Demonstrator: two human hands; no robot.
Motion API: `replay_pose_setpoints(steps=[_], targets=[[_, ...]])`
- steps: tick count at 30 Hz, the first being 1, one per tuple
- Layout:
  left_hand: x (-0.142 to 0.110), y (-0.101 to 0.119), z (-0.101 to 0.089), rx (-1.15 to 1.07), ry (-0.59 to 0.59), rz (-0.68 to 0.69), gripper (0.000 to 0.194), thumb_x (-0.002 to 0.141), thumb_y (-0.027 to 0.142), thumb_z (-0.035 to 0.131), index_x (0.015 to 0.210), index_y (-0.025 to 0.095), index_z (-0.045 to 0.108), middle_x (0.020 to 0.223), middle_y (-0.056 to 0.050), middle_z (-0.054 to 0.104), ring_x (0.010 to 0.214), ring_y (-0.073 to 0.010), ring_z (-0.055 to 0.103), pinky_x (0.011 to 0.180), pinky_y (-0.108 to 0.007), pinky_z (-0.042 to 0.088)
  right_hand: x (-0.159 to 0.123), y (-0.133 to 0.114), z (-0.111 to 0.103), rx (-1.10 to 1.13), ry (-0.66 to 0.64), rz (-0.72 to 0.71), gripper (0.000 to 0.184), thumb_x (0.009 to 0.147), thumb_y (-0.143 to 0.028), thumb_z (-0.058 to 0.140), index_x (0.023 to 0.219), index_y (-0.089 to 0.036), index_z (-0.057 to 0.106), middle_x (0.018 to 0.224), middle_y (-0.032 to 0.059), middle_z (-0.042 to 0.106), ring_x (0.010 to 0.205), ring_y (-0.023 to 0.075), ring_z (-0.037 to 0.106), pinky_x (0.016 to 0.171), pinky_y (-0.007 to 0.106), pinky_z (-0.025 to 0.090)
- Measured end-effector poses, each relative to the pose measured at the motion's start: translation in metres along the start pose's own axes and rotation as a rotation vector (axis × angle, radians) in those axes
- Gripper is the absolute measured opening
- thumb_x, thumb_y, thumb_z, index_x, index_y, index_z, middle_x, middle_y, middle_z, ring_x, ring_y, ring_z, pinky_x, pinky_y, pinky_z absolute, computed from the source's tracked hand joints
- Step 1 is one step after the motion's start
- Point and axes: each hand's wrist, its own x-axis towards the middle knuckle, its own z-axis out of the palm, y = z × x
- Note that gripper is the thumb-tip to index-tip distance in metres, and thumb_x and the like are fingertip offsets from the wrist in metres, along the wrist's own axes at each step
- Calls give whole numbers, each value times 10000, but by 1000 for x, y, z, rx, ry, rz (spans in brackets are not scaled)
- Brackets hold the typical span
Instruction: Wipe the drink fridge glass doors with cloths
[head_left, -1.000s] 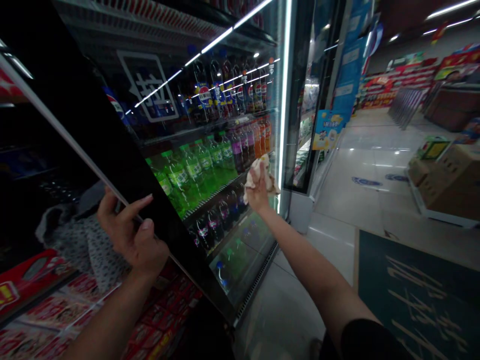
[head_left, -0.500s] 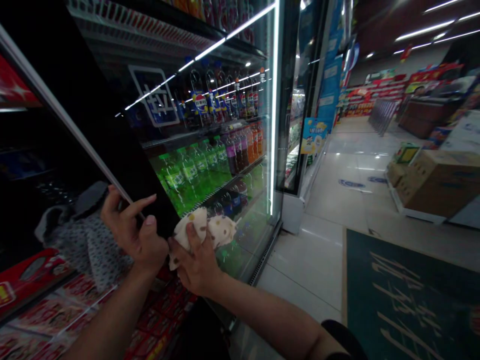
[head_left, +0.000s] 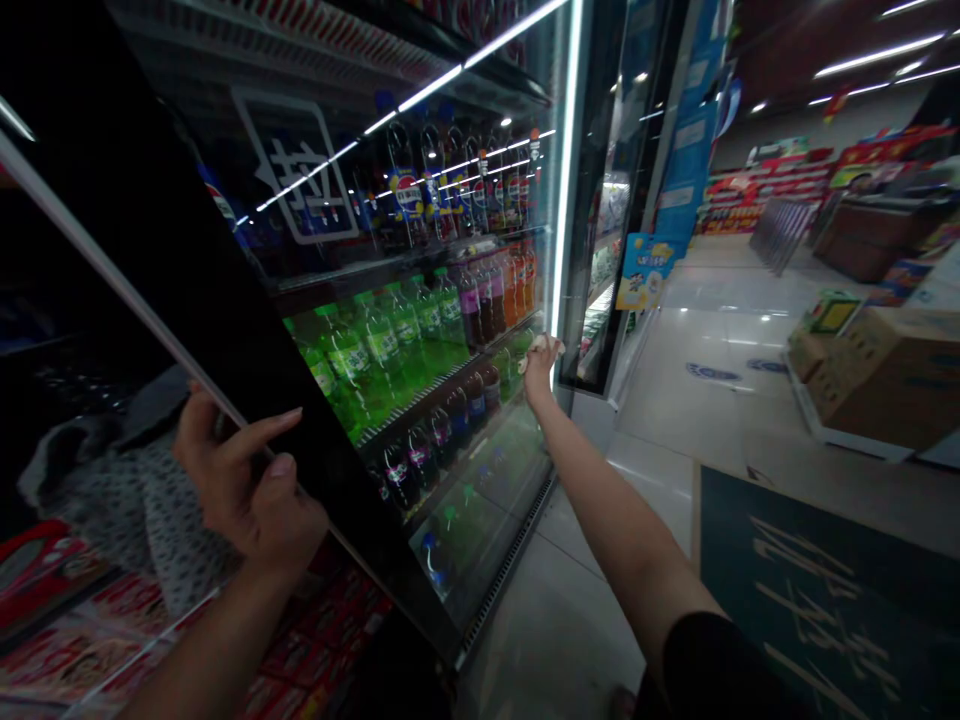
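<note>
My left hand (head_left: 259, 490) grips the edge of the black-framed fridge door (head_left: 232, 310). Its fingers wrap round the pale edge strip, with the index finger and thumb lying on the dark frame. At arm's length, my right hand (head_left: 538, 382) holds a cream cloth (head_left: 537, 344) against the glass, close to the bright vertical light strip (head_left: 568, 170). Most of the cloth is hidden behind the hand; earlier it shows brown spots. Through the glass stand green soda bottles (head_left: 382, 340) and rows of darker bottles (head_left: 420, 455).
A grey dotted cloth (head_left: 161, 500) hangs left of my left hand, above red packages (head_left: 75, 635). Right of the fridge, the tiled floor bears a dark green mat (head_left: 817, 580) and cardboard boxes (head_left: 885, 365) on a low white platform.
My right hand has swept the cloth up and to the right across the glass, from beside the left hand to near the light strip. My left hand keeps its grip on the door.
</note>
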Motion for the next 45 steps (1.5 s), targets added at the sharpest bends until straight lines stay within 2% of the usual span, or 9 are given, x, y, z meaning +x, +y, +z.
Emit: replay_pose_setpoints(steps=[4, 8, 12, 18, 26, 32, 36, 40, 45], targets=[[1, 0, 1, -40, 4, 6, 547, 744, 208, 547, 1181, 371, 833, 1524, 87, 671, 1487, -337, 534, 1279, -635, 356, -39, -57, 0, 30, -24, 105, 594, 1082, -376, 247, 1606, -160, 423, 1777, 244, 226, 1717, 269, 66, 1318, 700, 262], [2, 1, 2, -56, 4, 13, 591, 706, 174, 548, 1187, 363, 834, 1532, 97, 668, 1493, -315, 536, 1291, -612, 347, -175, -154, 6, 20, -125, -138, 711, 1050, -370, 361, 1725, -188, 229, 1832, 189, 25, 1705, 355, 122, 1295, 674, 368], [2, 3, 3, -28, 15, 13, 574, 721, 165, 538, 1176, 347, 836, 1524, 98, 673, 1479, -313, 547, 1286, -602, 346, -267, -189, 18, -68, -177, -663, 807, 877, -501, 632, 1645, -316, 464, 1627, 164, 542, 1587, 448, 417, 1265, 734, 408], [2, 2, 3, -26, -11, 37, 516, 730, 196, 561, 1155, 300, 834, 1535, 55, 674, 1475, -341, 553, 1259, -613, 359, -178, -86, 27, 166, -336, -613, 506, 927, -596, 593, 1427, -535, 640, 1633, -63, 551, 1474, 313, 580, 1340, 603, 323], [1, -4, 2, -42, 21, 36, 497, 705, 168, 569, 1114, 280, 827, 1509, 47, 688, 1475, -310, 564, 1267, -602, 387, -13, 6, -11, 144, -131, 254, 804, 1053, -510, 250, 1647, 29, 294, 1798, 300, 66, 1715, 344, 21, 1366, 631, 151], [0, -7, 0, -51, 2, 57, 502, 713, 166, 591, 1138, 288, 829, 1531, 58, 673, 1487, -303, 553, 1274, -578, 388, -133, -124, 6, 192, -69, 313, 719, 1092, -509, 239, 1691, -115, 285, 1831, 184, -56, 1716, 305, 61, 1360, 596, 245], [-1, -8, -1, 0, 11, 54, 470, 722, 190, 585, 1116, 267, 828, 1533, 30, 674, 1477, -335, 559, 1263, -606, 373, -262, -193, 15, 95, -142, -147, 687, 1035, -260, 333, 1718, -251, 269, 1839, 121, 33, 1708, 325, 122, 1289, 685, 360], [0, -6, 1, -5, 10, 47, 486, 696, 164, 560, 1093, 265, 821, 1518, 43, 683, 1468, -321, 568, 1264, -600, 378, -286, -155, 19, 130, -114, -478, 659, 959, -340, 489, 1617, -372, 474, 1760, 71, 326, 1618, 337, 367, 1254, 638, 439], [3, -8, 4, -60, 28, 80, 499, 670, 148, 517, 1055, 242, 820, 1504, 26, 696, 1464, -309, 576, 1267, -606, 379, -186, -46, 16, 171, -151, -294, 508, 1001, -497, 423, 1424, -350, 664, 1701, 59, 434, 1583, 306, 422, 1308, 568, 362]])
